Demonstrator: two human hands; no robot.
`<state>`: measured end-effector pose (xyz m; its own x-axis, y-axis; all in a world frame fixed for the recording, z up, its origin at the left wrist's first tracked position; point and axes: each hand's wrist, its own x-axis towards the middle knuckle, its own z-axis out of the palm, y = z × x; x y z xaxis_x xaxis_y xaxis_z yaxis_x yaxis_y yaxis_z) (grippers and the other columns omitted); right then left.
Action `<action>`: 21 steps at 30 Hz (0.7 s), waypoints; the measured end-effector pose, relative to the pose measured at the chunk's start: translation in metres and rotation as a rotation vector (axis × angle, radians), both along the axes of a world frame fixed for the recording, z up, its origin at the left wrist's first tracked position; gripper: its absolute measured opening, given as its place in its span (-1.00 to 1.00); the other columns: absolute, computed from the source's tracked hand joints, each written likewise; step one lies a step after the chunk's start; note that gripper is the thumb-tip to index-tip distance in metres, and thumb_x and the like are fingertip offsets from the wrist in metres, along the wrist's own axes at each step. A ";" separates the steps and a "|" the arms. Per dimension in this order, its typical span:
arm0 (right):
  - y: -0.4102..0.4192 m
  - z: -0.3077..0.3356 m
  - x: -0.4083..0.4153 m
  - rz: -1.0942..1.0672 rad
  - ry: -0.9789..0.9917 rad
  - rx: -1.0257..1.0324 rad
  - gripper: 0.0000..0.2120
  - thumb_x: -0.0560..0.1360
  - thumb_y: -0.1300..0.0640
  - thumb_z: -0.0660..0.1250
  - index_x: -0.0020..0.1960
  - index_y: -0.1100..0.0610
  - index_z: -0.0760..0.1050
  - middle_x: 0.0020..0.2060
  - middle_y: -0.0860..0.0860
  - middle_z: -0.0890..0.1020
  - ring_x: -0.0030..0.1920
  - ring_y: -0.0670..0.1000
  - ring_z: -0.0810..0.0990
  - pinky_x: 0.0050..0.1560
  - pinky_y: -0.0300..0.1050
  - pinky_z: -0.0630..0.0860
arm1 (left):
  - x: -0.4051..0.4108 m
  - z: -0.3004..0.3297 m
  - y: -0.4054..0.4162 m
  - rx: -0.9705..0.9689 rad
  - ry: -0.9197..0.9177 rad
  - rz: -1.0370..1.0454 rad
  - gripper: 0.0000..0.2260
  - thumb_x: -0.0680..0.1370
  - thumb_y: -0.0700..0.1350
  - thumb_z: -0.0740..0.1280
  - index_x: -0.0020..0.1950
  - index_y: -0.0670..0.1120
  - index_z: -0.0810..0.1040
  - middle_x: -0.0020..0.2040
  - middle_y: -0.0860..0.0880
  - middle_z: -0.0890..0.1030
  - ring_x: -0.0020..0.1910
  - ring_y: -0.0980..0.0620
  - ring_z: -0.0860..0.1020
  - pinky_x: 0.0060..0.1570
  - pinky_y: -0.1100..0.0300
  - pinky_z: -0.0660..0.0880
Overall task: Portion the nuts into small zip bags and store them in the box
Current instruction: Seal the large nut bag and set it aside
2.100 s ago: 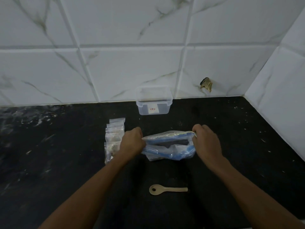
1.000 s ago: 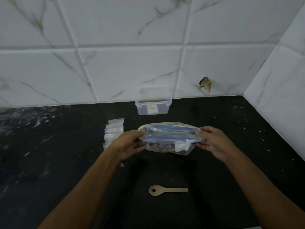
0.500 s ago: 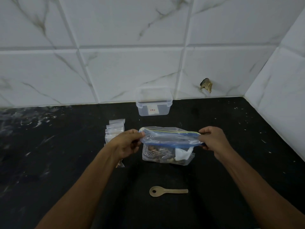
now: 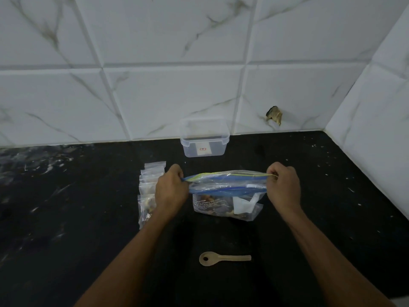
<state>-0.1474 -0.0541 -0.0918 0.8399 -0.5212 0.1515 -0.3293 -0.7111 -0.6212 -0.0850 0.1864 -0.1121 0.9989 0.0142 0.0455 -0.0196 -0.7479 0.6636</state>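
Observation:
A large clear zip bag [image 4: 225, 196] with a blue seal strip stands on the black counter, with brown nuts and a white paper in its bottom. My left hand [image 4: 170, 189] pinches the left end of its top edge and my right hand [image 4: 284, 185] pinches the right end, stretching the mouth between them. A row of small zip bags [image 4: 149, 185] lies just left of my left hand, the nearest with nuts inside. The clear plastic box [image 4: 204, 138] stands lidless against the wall, behind the big bag.
A small wooden spoon [image 4: 223, 258] lies on the black counter [image 4: 66, 218] in front of the bag. White marble-look tiles form the back wall and the right side wall [image 4: 376, 129]. A chipped hole [image 4: 274, 115] shows in the back tile.
The folded-over bag was unrolled and stood upright. Both hands went from gripping its sides to pinching the ends of its top edge, and have now pulled the top taut.

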 end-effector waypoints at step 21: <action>-0.025 0.029 -0.001 0.454 0.397 0.174 -0.93 0.56 0.10 0.31 -0.01 0.01 0.57 -0.17 0.01 0.63 -0.25 -0.04 0.57 -0.33 -0.22 0.44 | 0.015 0.022 0.010 -0.254 0.297 -0.227 -0.86 0.54 -0.05 0.40 -0.01 -0.11 0.54 -0.11 -0.06 0.62 -0.16 0.05 0.56 -0.22 0.22 0.46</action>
<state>-0.1485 -0.0788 -0.0629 0.9582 -0.0884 -0.2720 -0.2473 -0.7338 -0.6328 -0.0697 0.1968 -0.0901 0.9472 -0.2329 -0.2203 0.0549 -0.5592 0.8272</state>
